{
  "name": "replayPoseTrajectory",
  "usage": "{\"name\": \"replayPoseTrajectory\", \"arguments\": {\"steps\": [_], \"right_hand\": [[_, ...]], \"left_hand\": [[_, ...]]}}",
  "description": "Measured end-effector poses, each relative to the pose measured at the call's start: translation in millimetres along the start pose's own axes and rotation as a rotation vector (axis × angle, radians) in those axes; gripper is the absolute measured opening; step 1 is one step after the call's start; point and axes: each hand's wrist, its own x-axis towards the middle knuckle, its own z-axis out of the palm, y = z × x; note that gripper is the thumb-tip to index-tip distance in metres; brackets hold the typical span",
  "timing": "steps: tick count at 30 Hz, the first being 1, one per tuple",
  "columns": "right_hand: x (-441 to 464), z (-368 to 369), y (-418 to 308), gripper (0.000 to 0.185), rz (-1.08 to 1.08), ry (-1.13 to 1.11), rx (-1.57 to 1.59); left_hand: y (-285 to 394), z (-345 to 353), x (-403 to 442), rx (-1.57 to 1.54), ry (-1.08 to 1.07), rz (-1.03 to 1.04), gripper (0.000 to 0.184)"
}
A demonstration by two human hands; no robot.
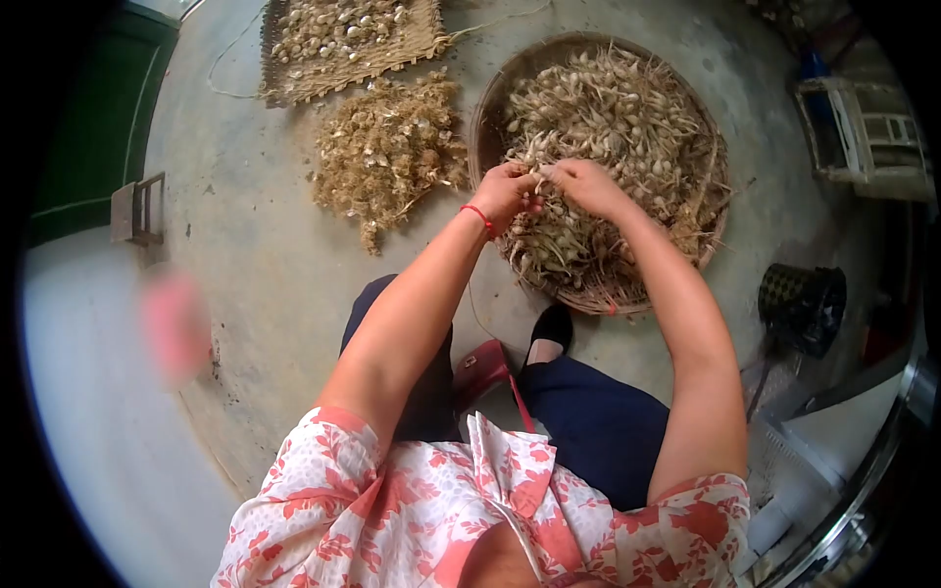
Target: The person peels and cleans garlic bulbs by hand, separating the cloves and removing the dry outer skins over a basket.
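Both hands meet above the near-left part of a wide round woven basket. It is heaped with dry garlic bulbs that still have their stalks and roots. My left hand, with a red cord at the wrist, has its fingers closed around a small garlic bulb. From the other side, the fingertips of my right hand pinch the same bulb. The fingers cover most of the bulb, so its exact shape is hidden.
Left of the basket, a heap of dry brown trimmings lies on the concrete floor. Beyond it is a woven tray holding cleaned bulbs. A small wooden stool, a black bag and a dark red purse are also around.
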Motion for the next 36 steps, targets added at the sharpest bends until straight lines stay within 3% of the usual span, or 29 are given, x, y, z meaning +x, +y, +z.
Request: {"name": "replayPoseTrajectory", "arguments": {"steps": [2,5,8,11,12,17,19,21,23,24,27,30,33,36], "right_hand": [[-5.0,5.3,-0.7,0.041,-0.189,-0.047,-0.125],[-5.6,2.8,-5.0,0.038,-0.203,-0.073,-0.223],[-15.0,6.6,-4.0,0.035,-0.234,-0.023,-0.324],[-9.1,0.3,7.2,0.03,-0.076,0.105,-0.42],[-10.1,-1.2,12.6,0.026,-0.049,0.118,-0.323],[1.7,0.2,18.3,0.031,-0.063,0.039,-0.379],[8.3,3.3,21.7,0.033,0.013,0.048,-0.267],[21.8,9.2,28.9,0.035,-0.055,0.155,-0.335],[32.4,16.8,24.4,0.039,0.143,0.151,-0.083],[44.2,24.6,33.2,0.042,0.182,0.039,-0.053],[66.9,43.0,58.1,0.033,-0.049,-0.024,-0.214],[46.5,15.8,-0.4,0.013,0.147,-0.006,0.122],[40.3,-13.5,-5.3,0.012,0.098,0.027,0.36],[23.3,-27.7,-15.3,0.011,0.104,-0.019,0.547]], "left_hand": [[-2.7,0.2,1.8,0.009,0.008,0.003,0.014],[-10.7,-8.6,10.5,-0.093,0.091,-0.035,0.013],[-6.9,-26.9,19.4,-0.06,0.356,-0.052,0.015],[-5.6,-18.4,11.4,0.023,0.223,-0.088,0.017],[-5.8,-10.1,9.1,0.094,0.236,-0.103,0.014],[-5.8,-10.6,5.6,0.164,0.223,-0.044,0.015],[-0.5,-12.5,1.0,0.201,0.262,0.0,0.018],[4.1,-11.5,-2.9,0.176,0.271,-0.004,0.019],[4.8,-15.7,-3.4,0.155,0.283,-0.007,0.02],[4.8,-18.0,-4.0,0.077,0.249,-0.063,0.022],[6.9,-19.3,-5.3,-0.102,0.18,-0.121,0.02],[0.2,-28.6,1.3,-0.038,0.099,-0.101,0.01],[8.8,-22.5,-6.8,0.069,0.064,-0.082,0.012],[5.7,-14.6,-2.2,0.081,0.06,-0.124,0.034]]}}
